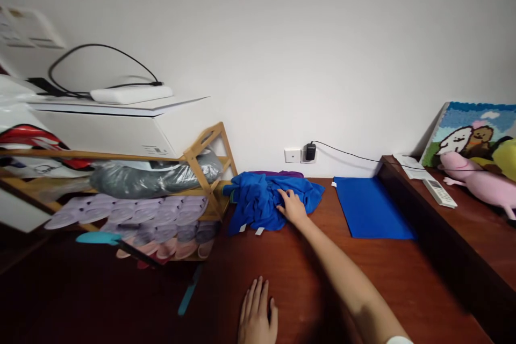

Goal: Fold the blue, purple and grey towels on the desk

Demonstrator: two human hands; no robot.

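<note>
My right hand reaches out over a crumpled pile of blue cloths with white tags, near the wall. Its fingers are apart and rest on the cloth; I cannot see any fold gripped between them. Behind the pile a strip of purple cloth shows. My left hand lies flat on the reddish-brown wooden table, fingers stretched out, holding nothing. To the right, a flat blue cloth with a white tag is spread as a smooth rectangle.
On the left stands a wooden rack with several slippers and a white box. A dark raised ledge borders the table's right side. Beyond it lie a remote control and a pink plush toy. A black plug sits in the wall.
</note>
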